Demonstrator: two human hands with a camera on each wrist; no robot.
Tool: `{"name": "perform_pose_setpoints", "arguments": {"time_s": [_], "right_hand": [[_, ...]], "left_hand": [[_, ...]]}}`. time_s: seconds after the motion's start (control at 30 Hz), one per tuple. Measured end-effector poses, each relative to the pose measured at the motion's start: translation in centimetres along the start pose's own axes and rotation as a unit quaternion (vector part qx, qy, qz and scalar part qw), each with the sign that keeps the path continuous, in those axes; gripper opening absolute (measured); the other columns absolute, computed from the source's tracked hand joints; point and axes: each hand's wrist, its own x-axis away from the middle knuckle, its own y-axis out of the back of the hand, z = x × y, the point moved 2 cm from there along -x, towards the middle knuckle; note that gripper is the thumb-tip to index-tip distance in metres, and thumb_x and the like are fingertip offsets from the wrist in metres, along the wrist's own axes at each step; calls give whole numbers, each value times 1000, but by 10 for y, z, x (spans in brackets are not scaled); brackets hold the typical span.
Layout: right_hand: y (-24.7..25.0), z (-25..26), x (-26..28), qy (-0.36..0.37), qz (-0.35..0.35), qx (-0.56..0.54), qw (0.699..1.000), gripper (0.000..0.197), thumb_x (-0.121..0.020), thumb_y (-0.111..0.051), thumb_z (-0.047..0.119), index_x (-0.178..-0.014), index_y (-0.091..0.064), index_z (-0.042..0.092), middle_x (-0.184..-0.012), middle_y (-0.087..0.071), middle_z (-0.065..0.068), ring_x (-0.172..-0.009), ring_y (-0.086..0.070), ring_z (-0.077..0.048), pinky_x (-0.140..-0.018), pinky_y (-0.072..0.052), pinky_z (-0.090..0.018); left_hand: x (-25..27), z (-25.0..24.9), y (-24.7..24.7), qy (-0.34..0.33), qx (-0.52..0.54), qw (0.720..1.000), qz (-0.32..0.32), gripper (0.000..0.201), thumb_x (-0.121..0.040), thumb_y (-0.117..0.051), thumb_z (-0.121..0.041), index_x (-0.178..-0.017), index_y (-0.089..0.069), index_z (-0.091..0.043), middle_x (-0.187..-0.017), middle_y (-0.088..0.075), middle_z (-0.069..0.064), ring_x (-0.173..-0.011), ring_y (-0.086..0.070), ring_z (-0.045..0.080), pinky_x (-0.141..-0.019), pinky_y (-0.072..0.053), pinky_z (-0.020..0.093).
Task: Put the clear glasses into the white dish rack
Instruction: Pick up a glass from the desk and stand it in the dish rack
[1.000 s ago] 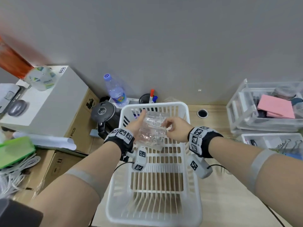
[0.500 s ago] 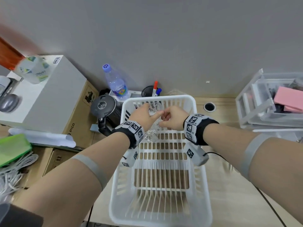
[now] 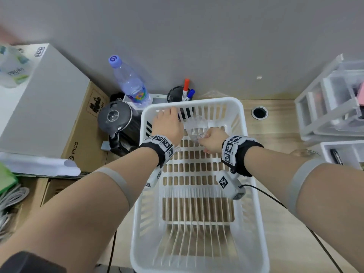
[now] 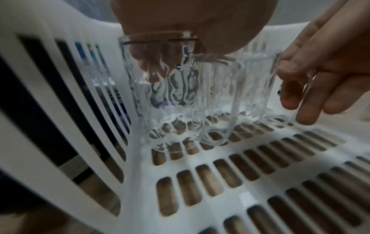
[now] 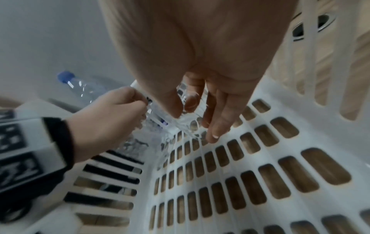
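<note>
Two clear ribbed glasses stand upright side by side on the slotted floor of the white dish rack (image 3: 254,194), in its far left corner. My left hand (image 3: 167,125) reaches down over the left glass (image 4: 166,95) and grips it near the rim. My right hand (image 3: 211,140) pinches the rim of the right glass (image 4: 254,88), fingers curled down its side. In the head view only the right glass (image 3: 197,128) shows between the hands. The right wrist view has my right hand (image 5: 200,110) on its glass (image 5: 190,120) and my left hand (image 5: 112,117) beside it.
Behind the rack stand a water bottle (image 3: 132,83), a black kettle (image 3: 116,119) and a pen holder (image 3: 183,95). Boxes (image 3: 39,99) fill the left side. Plastic drawer organisers (image 3: 331,107) stand at the right. A black cable (image 3: 275,201) runs along the rack's right side.
Both hands have gone down and toward the rack's far left corner. The glasses, held together above the rack before, now stand on its floor side by side.
</note>
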Motion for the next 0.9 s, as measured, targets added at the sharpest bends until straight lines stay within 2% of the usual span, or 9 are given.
{"name": "perform_pose_setpoints", "arguments": {"time_s": [0.1,0.17,0.27,0.33,0.4,0.53,0.67,0.8,0.9], "right_hand": [[-6,2,-1,14,-6,2,1000,30,-94,-56,35,-71,-56,16,-97,-76,-23,-94,-73,-38,-84,-58,-49],[-7,3,-2,14,-11,4,1000,32,-94,-56,33,-67,-55,15,-90,-76,-22,-84,-74,-37,-81,-59,-49],[-6,0,-2,28,-33,31,999,42,-94,-56,30,-55,-47,15,-65,-63,-13,-63,-62,-29,-74,-60,-45],[-5,-1,-1,35,-45,52,997,33,-93,-56,27,-63,-47,15,-60,-55,-7,-57,-56,-26,-64,-57,-42],[-2,-2,0,34,-52,66,996,16,-92,-58,28,-87,-51,15,-75,-60,-5,-63,-58,-23,-58,-51,-35],[3,-1,-4,30,-59,96,993,16,-92,-55,28,-104,-48,22,-108,-63,-12,-84,-63,-25,-73,-53,-35],[3,4,-10,41,-44,130,990,25,-97,-51,28,-120,-49,19,-108,-64,-8,-90,-64,-26,-83,-56,-39],[-6,11,-14,61,-47,144,987,27,-100,-49,25,-124,-49,13,-104,-62,-8,-86,-55,-24,-72,-47,-34],[-12,11,-16,67,-56,148,985,26,-100,-49,26,-122,-49,12,-107,-66,-11,-84,-56,-25,-74,-39,-31]], "left_hand": [[-3,1,-16,18,-11,1000,-1,39,-97,-48,-25,-130,-50,-4,-126,-59,18,-115,-54,36,-97,-47,49],[-3,1,-22,26,-16,1000,7,42,-100,-46,-31,-131,-50,-4,-132,-57,19,-121,-51,37,-102,-44,49],[-1,1,-19,27,11,1000,-7,37,-99,-44,-33,-120,-53,-5,-123,-59,18,-114,-52,36,-98,-46,49],[0,3,-8,31,34,999,-14,34,-95,-44,-33,-113,-54,-6,-116,-57,17,-106,-51,34,-94,-45,47],[1,9,3,24,28,999,17,36,-91,-49,-34,-115,-52,-8,-116,-55,15,-106,-51,33,-93,-45,46],[8,21,14,-18,-18,991,133,66,-82,-62,-36,-138,-40,-9,-135,-43,17,-123,-44,36,-101,-45,47],[10,24,13,-34,-67,980,185,80,-81,-75,-31,-143,-34,-1,-147,-31,21,-130,-40,37,-108,-42,45],[6,25,11,-23,-83,980,180,80,-81,-78,-24,-143,-35,1,-145,-36,22,-129,-42,36,-109,-42,43],[6,27,11,-19,-81,981,177,82,-79,-80,-23,-144,-37,1,-141,-40,19,-127,-44,34,-107,-44,42]]}}
